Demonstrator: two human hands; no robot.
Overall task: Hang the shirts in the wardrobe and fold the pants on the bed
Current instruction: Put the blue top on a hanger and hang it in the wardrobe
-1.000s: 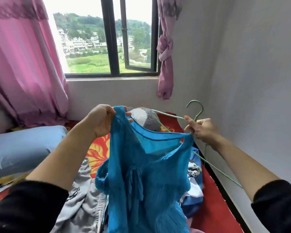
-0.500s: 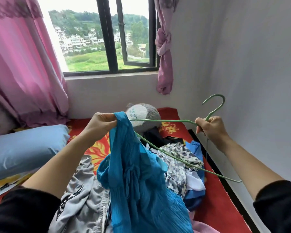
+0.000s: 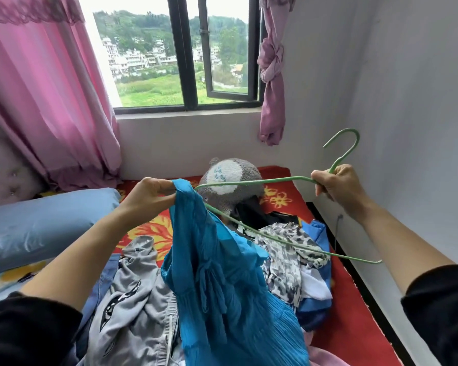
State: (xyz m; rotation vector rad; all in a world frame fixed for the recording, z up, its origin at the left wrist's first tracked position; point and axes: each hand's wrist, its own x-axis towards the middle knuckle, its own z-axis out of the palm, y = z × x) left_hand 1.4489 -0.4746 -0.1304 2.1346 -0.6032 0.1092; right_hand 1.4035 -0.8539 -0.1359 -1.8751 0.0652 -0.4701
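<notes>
The left grip (image 3: 148, 194) is lifted in front of the plush toy (image 3: 230, 180), just to its left, with thumb and fingers pinched together on the top edge of the blue shirt (image 3: 222, 273). The shirt hangs from that pinch and falls in crumpled folds in front of the toy, with its lower part resting on the heap of clothes on the bed (image 3: 354, 326).

The right grip (image 3: 336, 186) is raised to the right of the toy, near the white wall. Its fingers are curled tight round the neck of the green hanger (image 3: 275, 180), just under the hook, which points up and away. One arm of the wire hanger runs across the face of the toy to a bend right at the shirt's top edge, beside the left grip. I cannot tell whether the bend is inside the fabric. The lower bar runs back from there, in front of the toy and off to its right, over a black-and-white patterned garment (image 3: 288, 249).

A grey garment (image 3: 138, 299) lies in front of the toy and to its left, partly under the shirt. A blue pillow (image 3: 45, 225) lies well to the left of the toy. Behind the toy is the wall under the window (image 3: 188, 62), with a pink curtain (image 3: 45, 101) on the left.
</notes>
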